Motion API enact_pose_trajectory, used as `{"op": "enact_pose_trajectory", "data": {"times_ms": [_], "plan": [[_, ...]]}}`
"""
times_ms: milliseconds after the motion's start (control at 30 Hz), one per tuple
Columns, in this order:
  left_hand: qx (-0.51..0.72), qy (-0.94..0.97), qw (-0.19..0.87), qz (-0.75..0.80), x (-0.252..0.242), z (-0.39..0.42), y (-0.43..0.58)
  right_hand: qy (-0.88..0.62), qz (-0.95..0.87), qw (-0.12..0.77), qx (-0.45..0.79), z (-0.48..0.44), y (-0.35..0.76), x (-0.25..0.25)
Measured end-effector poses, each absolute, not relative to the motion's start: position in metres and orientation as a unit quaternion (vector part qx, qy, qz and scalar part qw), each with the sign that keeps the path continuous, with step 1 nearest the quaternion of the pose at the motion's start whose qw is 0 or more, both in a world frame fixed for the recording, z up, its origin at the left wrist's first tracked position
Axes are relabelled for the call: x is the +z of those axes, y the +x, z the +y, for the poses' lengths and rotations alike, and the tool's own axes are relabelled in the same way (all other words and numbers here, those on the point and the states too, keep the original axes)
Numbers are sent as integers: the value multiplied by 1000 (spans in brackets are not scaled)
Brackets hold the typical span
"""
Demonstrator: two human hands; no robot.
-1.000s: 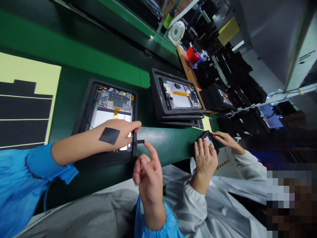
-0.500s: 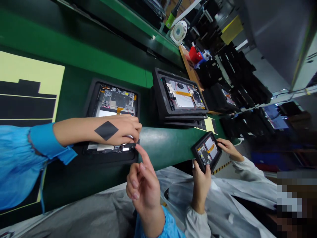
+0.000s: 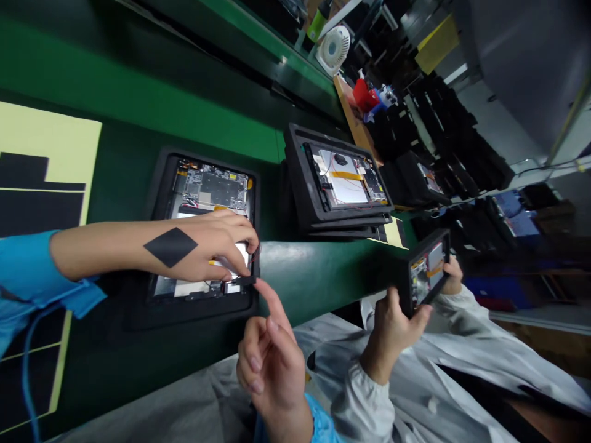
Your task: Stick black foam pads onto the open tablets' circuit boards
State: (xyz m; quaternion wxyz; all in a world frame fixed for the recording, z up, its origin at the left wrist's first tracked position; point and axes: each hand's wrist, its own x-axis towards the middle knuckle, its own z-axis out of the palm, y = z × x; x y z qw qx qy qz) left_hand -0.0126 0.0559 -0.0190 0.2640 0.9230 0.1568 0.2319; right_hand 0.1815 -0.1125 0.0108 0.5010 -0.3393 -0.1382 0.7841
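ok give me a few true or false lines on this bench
The bare left hand rests on an open tablet with exposed circuit board in a black foam tray. True.
The bare right hand grips a yellow screwdriver. False: its index finger reaches toward a thin black strip.
A person in a white coat holds a dark-framed tablet in both hands. True.
A yellow circle marks the left arm. False: it is a black diamond.

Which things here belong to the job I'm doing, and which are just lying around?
In the job: left hand, right hand, opened tablet, its black tray.

Just around: stacked trays, co-worker's tablet, desk fan.
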Motion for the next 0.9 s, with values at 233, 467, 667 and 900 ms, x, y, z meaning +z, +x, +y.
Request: {"op": "enact_pose_trajectory", "data": {"times_ms": [233, 467, 667, 900], "plan": [[271, 905, 269, 185, -33, 56, -6, -357, -138, 479, 790, -113, 175, 2], [266, 910, 274, 158, -21, 57, -11, -382, -152, 475, 778, -115, 174, -1], [254, 914, 269, 168, -16, 57, -12, -373, -147, 480, 780, -120, 173, -2], [266, 911, 268, 169, -20, 57, -10, -364, -135, 498, 775, -121, 172, 0]]}}
